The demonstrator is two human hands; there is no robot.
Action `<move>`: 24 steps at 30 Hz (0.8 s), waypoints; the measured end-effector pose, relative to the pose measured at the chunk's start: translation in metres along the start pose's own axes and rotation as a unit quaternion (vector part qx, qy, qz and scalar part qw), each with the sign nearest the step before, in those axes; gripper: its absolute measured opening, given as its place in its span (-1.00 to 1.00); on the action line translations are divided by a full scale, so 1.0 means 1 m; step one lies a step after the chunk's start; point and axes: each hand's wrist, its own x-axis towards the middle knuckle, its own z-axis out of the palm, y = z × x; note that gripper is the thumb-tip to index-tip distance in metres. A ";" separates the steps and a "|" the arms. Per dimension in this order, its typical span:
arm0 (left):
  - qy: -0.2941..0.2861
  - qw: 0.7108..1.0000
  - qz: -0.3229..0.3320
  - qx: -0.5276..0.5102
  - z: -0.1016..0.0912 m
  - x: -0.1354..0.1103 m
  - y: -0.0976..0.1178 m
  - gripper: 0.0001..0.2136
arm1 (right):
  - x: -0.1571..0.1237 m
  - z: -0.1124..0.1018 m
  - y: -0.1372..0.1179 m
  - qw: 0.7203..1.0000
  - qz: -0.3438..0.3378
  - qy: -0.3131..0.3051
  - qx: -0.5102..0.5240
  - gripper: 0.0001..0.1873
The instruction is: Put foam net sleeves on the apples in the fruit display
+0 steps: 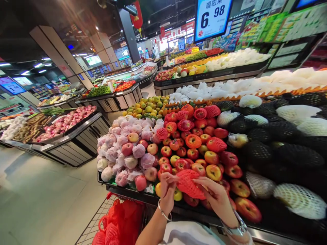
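A red foam net sleeve [189, 183] is stretched between my two hands over the front of the apple display. My left hand [168, 190] pinches its left end, with thumb and fingers together. At its right side, the fingers of my right hand [213, 194] are closed on the edge. It looks rather flat; whether anything is inside I cannot tell. Loose red and yellow apples [214, 172] lie just beyond and below my hands. Some, such as one in a red sleeve [193, 141], still wear foam nets.
Below left, a wire cart [95, 217] holds a heap of red foam nets [114, 224]. Pink fruit in thin wrapping [112, 148] lies left of the apples. Dark and white netted fruit [300, 200] fills the right. A price screen [213, 18] hangs above; an onion stand [76, 136] is farther left.
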 end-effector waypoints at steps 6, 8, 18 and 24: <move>-0.145 0.986 -0.053 0.070 -0.015 -0.013 -0.025 -0.57 | -0.023 -0.006 0.015 0.997 0.081 -0.002 -0.008 -0.86; -0.147 0.982 -0.044 0.106 -0.018 -0.014 -0.032 -0.52 | -0.026 -0.005 0.016 0.994 0.094 0.023 0.047 -0.82; -0.340 0.906 0.041 0.249 -0.014 -0.011 -0.013 -0.52 | -0.024 0.014 0.015 0.953 0.139 0.088 0.255 -0.70; -0.231 0.933 0.060 0.270 -0.017 -0.014 -0.020 -0.75 | -0.023 0.014 0.028 0.970 0.166 0.012 0.178 -0.79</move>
